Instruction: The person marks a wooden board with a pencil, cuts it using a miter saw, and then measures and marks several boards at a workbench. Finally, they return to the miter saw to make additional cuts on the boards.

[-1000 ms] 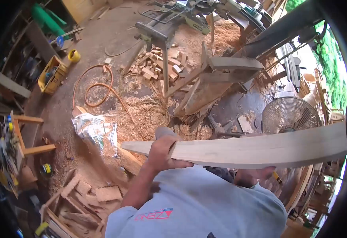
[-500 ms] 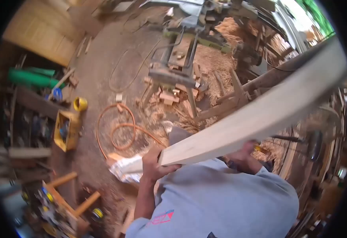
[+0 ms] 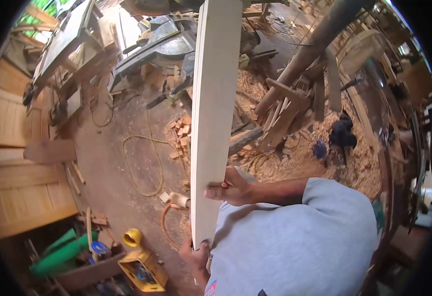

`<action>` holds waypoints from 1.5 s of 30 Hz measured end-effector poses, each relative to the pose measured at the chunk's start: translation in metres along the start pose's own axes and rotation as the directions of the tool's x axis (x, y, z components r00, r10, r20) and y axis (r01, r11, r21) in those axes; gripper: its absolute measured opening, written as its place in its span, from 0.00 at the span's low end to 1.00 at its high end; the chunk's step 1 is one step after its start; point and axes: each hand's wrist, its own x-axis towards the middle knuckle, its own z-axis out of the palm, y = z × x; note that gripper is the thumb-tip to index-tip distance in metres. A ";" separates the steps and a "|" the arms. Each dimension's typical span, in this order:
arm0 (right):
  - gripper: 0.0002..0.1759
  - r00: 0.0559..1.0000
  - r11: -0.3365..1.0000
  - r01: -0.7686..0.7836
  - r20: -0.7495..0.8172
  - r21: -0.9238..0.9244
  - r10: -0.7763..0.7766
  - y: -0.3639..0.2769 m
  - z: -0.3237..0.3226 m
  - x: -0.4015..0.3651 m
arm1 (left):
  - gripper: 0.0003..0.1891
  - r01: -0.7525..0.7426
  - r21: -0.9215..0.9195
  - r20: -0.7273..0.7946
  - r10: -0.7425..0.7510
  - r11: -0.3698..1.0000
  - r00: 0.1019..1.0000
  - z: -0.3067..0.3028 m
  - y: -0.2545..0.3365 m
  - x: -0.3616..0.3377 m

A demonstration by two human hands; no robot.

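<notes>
A long pale wooden plank runs up the middle of the head view, its near end close to my body. My left hand is closed around the bottom end, thumb on the face and the fingers partly hidden behind. Higher up, my right hand grips the right edge, with its thumb lying across the face. The plank's far end passes out of the top of the view.
Sawdust and shavings cover the floor on the right, beside a dark slanting beam. Offcuts lie left of the plank. A looped hose, yellow crate and wooden panels are further left.
The plank has swung from a slant toward the upper right to nearly straight up in view. My right hand has come onto its edge; my left still holds the near end. The view has turned.
</notes>
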 end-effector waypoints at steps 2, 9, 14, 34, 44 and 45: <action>0.12 0.993 0.998 0.032 -0.114 0.059 -0.025 0.022 0.039 0.026 | 0.27 0.038 0.005 0.082 -0.039 0.999 0.996 -0.043 -0.018 0.039; 0.11 0.946 0.966 0.026 -0.318 0.255 0.059 0.017 0.142 0.097 | 0.23 -0.084 0.106 0.170 0.065 0.991 0.983 -0.180 -0.022 0.146; 0.13 0.877 0.933 -0.067 -0.426 0.353 0.224 0.021 0.168 0.125 | 0.21 -0.232 0.266 0.261 0.162 0.936 0.952 -0.224 -0.040 0.227; 0.32 0.559 0.759 0.343 -0.770 0.553 0.308 0.080 0.151 0.410 | 0.31 -0.784 0.368 0.678 0.432 0.500 0.594 -0.262 0.103 0.673; 0.37 0.330 0.751 0.276 -0.793 0.600 0.512 0.064 0.136 0.482 | 0.26 -0.960 0.042 0.920 0.364 0.276 0.145 -0.181 0.205 0.846; 0.34 0.277 0.742 0.323 -0.808 0.587 0.519 0.061 0.138 0.497 | 0.26 -0.960 0.036 0.929 0.345 0.277 0.134 -0.172 0.214 0.865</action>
